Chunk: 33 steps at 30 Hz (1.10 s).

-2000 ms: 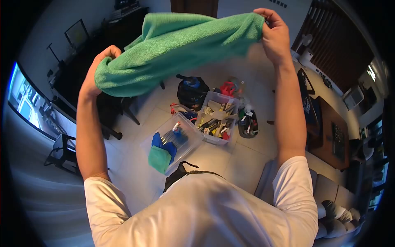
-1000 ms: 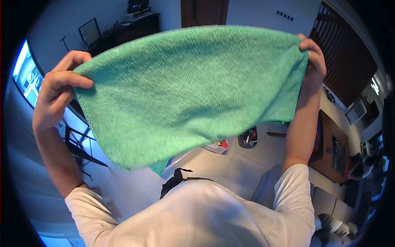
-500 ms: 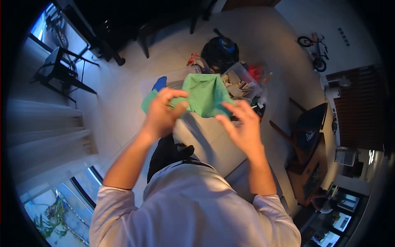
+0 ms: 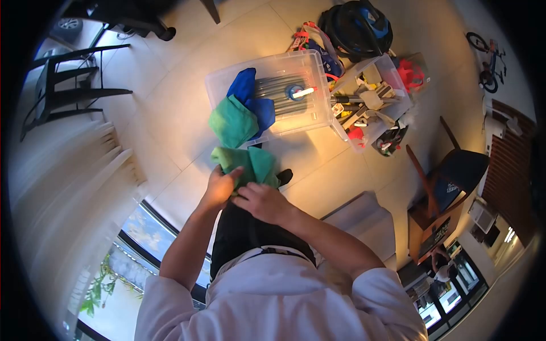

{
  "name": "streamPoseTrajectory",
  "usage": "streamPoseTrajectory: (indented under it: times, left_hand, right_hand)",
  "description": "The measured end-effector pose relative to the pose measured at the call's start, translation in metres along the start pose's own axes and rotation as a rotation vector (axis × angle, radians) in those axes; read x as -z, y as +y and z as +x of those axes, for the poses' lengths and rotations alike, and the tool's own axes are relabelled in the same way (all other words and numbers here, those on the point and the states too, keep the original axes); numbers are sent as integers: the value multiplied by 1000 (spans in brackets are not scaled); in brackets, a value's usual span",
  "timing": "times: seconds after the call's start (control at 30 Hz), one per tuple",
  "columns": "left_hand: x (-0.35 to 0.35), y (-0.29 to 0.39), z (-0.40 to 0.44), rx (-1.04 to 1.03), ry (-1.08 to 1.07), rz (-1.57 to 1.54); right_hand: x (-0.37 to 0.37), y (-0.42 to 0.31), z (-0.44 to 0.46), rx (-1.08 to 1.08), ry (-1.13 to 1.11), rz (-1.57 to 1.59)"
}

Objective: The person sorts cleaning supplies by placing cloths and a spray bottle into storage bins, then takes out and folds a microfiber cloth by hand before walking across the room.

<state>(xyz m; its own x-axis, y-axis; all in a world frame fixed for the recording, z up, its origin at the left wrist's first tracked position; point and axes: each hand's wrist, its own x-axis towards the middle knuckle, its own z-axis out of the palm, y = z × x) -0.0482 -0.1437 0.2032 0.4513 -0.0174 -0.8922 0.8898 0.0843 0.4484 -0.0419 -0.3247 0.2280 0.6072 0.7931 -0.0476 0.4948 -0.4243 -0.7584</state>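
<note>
My left hand (image 4: 218,188) is closed around one side of a green cloth (image 4: 263,165), its thumb lying over the fabric. My right hand (image 4: 266,203) is beside it, with bent fingers pinching the cloth's lower edge. The cloth is partly folded and hangs above my dark trousers. Just beyond it, a second green cloth (image 4: 232,122) drapes over the near left corner of a clear plastic bin (image 4: 310,128). Blue cloths (image 4: 243,84) lie partly under that green one. Metal-looking rods (image 4: 278,88) and a small round blue item with a white-and-red part (image 4: 296,92) are in the bin.
Right of the bin stands a second clear container (image 4: 392,113) packed with tools and small items. A black and blue vacuum cleaner (image 4: 355,31) is behind it. Chairs (image 4: 79,82) stand at left and right (image 4: 460,167). A pale curtain (image 4: 96,187) hangs at left; another person (image 4: 443,270) appears far right.
The held green cloth has gone from spread between my hands to gathered and folded lower down. My right hand has moved left towards my left hand. The view has shifted, showing more of the bin.
</note>
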Motion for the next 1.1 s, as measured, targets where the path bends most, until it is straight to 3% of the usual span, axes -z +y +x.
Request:
streamPoseTrajectory:
  times: [0.03,0.07,0.1,0.17,0.23,0.3,0.37,0.4,0.43,0.5,0.57,0.63,0.73,0.8,0.83,0.9,0.97,1.07,1.1]
  left_hand:
    - [9,-21,31,-34,154,-34]
    - [14,-28,55,-74,301,-66]
    - [15,-18,62,-251,326,27]
    - [14,5,87,-276,373,164]
    - [4,30,112,-355,352,189]
    - [-11,55,139,-442,325,211]
    - [-26,79,167,-561,225,-126]
    - [-32,94,176,-570,213,-139]
    - [-37,98,189,-566,213,-136]
    - [-44,102,218,-618,227,-135]
    - [-42,83,256,-603,231,-138]
    - [-37,57,292,-272,217,-15]
    - [16,-26,342,-681,583,764]
    - [40,-47,355,-603,640,974]
    - [42,-39,353,-459,603,1041]
    - [59,-44,369,-554,505,1202]
    - [57,-31,365,-432,503,1335]
    - [67,-24,359,-597,442,1390]
    - [68,-17,350,-470,304,1276]
  right_hand:
    - [-7,9,6,28,-60,115]
    - [-11,23,13,-27,18,305]
    - [-15,46,20,-43,31,300]
    - [-25,106,31,-626,334,593]
    - [-21,178,48,-1027,632,658]
    - [-24,254,43,-1262,504,546]
    - [-39,290,41,-1317,511,400]
    - [-44,305,41,-1354,502,255]
    - [-49,317,42,-1357,500,258]
    - [-59,343,44,-1064,720,298]
    - [-61,365,50,-1055,769,342]
    - [-72,386,52,-912,831,291]
    - [-79,401,55,-827,833,284]
    - [-87,409,47,-795,843,236]
    - [-88,407,43,-774,840,129]
    - [-80,398,34,-844,838,347]
    - [-71,386,17,-857,841,293]
    - [-71,376,-7,-908,841,190]
    - [-70,375,-17,-955,846,114]
